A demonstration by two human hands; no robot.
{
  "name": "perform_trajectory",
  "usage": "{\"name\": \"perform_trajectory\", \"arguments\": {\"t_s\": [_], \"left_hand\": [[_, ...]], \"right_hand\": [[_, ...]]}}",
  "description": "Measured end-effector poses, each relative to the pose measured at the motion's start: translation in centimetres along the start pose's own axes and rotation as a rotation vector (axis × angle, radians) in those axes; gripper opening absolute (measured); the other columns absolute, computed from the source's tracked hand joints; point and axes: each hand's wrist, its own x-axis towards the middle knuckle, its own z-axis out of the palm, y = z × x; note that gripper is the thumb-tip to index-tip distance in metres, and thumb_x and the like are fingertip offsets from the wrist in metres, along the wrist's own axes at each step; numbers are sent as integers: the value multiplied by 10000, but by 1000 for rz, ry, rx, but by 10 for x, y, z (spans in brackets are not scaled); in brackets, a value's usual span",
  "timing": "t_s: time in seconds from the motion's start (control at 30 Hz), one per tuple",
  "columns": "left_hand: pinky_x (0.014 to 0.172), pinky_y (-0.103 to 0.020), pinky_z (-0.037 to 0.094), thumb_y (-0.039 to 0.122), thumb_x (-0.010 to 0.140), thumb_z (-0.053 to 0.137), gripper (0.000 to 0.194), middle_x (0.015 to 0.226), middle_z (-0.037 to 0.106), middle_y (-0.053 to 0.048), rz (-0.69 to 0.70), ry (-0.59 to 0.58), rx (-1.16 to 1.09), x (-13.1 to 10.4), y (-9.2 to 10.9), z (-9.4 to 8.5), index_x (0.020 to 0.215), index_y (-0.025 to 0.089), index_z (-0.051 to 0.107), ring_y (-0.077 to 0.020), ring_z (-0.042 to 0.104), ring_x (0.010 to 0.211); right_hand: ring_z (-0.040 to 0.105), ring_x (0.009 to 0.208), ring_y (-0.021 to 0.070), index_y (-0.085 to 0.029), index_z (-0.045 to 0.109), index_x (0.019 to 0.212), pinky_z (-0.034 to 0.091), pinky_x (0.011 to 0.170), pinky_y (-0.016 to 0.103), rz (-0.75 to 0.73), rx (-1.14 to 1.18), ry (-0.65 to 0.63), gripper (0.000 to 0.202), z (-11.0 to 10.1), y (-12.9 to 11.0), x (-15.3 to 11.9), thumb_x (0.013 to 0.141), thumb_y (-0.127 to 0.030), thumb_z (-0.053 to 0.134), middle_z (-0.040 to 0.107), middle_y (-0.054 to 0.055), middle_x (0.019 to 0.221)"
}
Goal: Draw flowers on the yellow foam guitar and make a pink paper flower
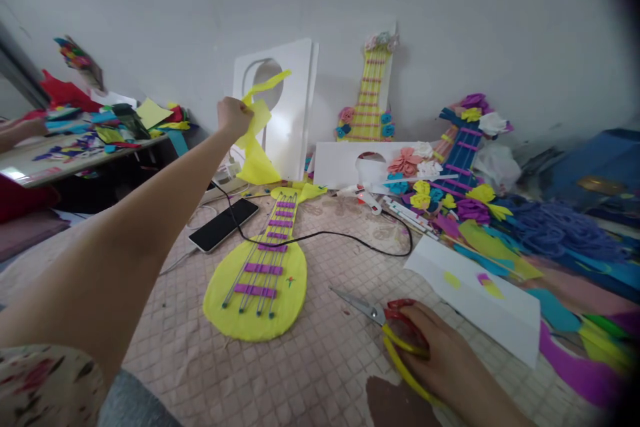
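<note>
2 hands are at work over our counter (320,373), which has a checked cloth on it. Along its back edge, white boards (295,107) and decorated paper instruments stand close to the wall (475,20); toward its right edge, a folded white sheet (470,300) and coloured paper (555,307) crowd the side. A stretch of checked cloth lies between our paper lute (265,280) and the tip of our scissors (373,311).

Our left hand (235,117) is raised toward the back edge, its grip pinching a crumpled yellow strip (257,123) that hangs down near the lute's neck; we cannot tell whether they join. Our right hand (440,347) is low toward the front edge, its grip curled around the scissors' red and yellow handles.

The lute lies flat, left of the counter's middle, neck toward the back edge. It is pear-shaped and yellow, with purple crossbars, 4 strings ending in dark dots, and a small red-and-green mark. A black cable (340,233) crosses it; a phone (225,223) lies just left.
</note>
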Motion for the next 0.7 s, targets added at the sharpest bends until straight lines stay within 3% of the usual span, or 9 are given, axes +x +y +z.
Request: {"name": "perform_trajectory", "arguments": {"t_s": [0.17,0.23,0.33,0.4,0.47,0.57,0.63,0.7], "left_hand": [[832,-281,437,225,739,540,296,911,671,-66,147,-85,-48,-18,-3,17,983,121,671,-219,579,909],[824,-291,449,192,717,541,362,947,670,-59,187,-95,-81,-26,-5,26,1067,159,632,-218,585,914],[788,-285,466,175,704,559,615,963,671,-73,222,-103,-135,-35,-10,32,1305,161,432,-203,590,888],[783,-272,468,180,700,571,729,935,677,-62,232,-119,-164,-35,-12,30,1383,165,319,-193,594,883],[782,-264,469,200,705,575,688,913,680,-55,222,-134,-187,-32,-14,25,1361,168,371,-191,601,877],[750,-253,472,237,711,578,405,883,682,-57,183,-165,-219,-27,-16,19,1105,148,614,-204,616,857],[699,-243,472,249,712,577,266,828,683,-46,154,-189,-249,-25,-18,16,934,138,674,-207,626,825],[642,-231,469,250,728,562,219,776,681,-37,121,-210,-287,-24,-20,16,871,133,680,-194,633,778]], "right_hand": [[597,1101,247,-211,603,1144,519,904,370,-45,-62,42,418,8,6,-7,728,-197,567,593,102,1234],[590,1120,255,-212,600,1171,519,912,373,-73,-84,46,460,7,9,-11,713,-176,575,587,107,1256],[631,1046,267,-240,620,1164,543,863,387,-111,-104,-9,452,-9,4,-8,714,-209,606,637,96,1193],[666,934,261,-274,645,1123,558,795,401,-120,-100,-71,375,-31,-11,10,750,-273,607,691,72,1067],[655,932,252,-277,628,1153,543,798,403,-141,-41,-71,364,-55,-35,49,794,-312,580,694,71,1041],[593,1076,258,-270,598,1184,445,958,436,-211,232,32,429,-75,-75,148,764,-352,634,641,69,1177],[594,1059,283,-218,619,1115,434,962,451,-92,599,131,519,-74,-96,228,631,-330,767,639,97,1164],[542,1127,306,-162,560,1173,408,979,481,-21,696,227,630,-61,-108,304,607,-315,793,600,138,1207]]}}
